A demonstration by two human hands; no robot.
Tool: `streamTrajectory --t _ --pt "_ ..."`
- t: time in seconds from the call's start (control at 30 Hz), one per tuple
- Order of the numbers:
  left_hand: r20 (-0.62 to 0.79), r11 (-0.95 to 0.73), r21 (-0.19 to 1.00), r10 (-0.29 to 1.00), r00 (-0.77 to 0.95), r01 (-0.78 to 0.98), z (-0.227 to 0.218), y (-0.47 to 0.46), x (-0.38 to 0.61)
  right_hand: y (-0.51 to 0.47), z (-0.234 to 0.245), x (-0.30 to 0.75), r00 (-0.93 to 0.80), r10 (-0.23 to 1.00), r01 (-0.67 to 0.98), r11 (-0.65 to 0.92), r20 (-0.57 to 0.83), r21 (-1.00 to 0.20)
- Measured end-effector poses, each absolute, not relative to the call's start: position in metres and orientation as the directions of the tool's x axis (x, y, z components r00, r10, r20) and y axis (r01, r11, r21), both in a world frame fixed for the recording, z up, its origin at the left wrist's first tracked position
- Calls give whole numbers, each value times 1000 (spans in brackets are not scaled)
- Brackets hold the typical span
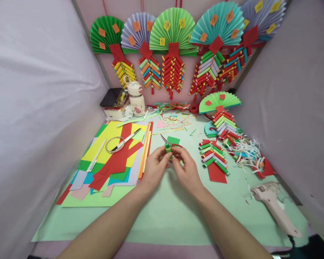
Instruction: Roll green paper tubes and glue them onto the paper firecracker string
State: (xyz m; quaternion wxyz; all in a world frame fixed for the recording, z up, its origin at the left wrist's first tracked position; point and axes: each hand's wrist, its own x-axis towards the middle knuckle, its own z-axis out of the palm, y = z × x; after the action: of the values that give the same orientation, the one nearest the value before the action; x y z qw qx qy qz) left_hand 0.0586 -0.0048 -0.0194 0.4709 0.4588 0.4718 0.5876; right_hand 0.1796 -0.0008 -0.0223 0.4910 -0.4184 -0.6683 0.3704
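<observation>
- Table (162, 219): pale green, bare stretch in front of the wrists.
- Fans (174, 30): pleated paper, hung on the back wall.
- Paper sheets (94, 151): layered, left of the hands.
- Glue gun (268, 201): far right, well apart from the hands.
- Left hand (155, 167): grip pinching the green roll, thumb against fingers.
- Right hand (186, 167): fingertips at the roll's right side; cannot tell if its grip is closed on it.
- Strip of paper rolls (214, 156): on table, right of right hand.
- Scissors (164, 139): just beyond the roll, blades pointing away, partly hidden; crowding the far side.
- Green roll (168, 148): between both hands' fingertips, long axis near upright in view; left hand nearer.
</observation>
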Motion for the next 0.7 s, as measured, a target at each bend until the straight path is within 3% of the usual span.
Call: streamTrajectory --t 0.27,0.5,0.7 --pt "90 -93 995 988 -127 -19 -28 -2 58 5 -30 180 -262 930 108 294 259 -950" --pt "60 -65 997 992 -110 -42 -25 -3 60 7 -30 182 -298 927 24 245 227 -969" --pt "40 -47 997 993 -109 -66 -24 -4 61 9 -30 185 -309 932 102 232 191 -967"
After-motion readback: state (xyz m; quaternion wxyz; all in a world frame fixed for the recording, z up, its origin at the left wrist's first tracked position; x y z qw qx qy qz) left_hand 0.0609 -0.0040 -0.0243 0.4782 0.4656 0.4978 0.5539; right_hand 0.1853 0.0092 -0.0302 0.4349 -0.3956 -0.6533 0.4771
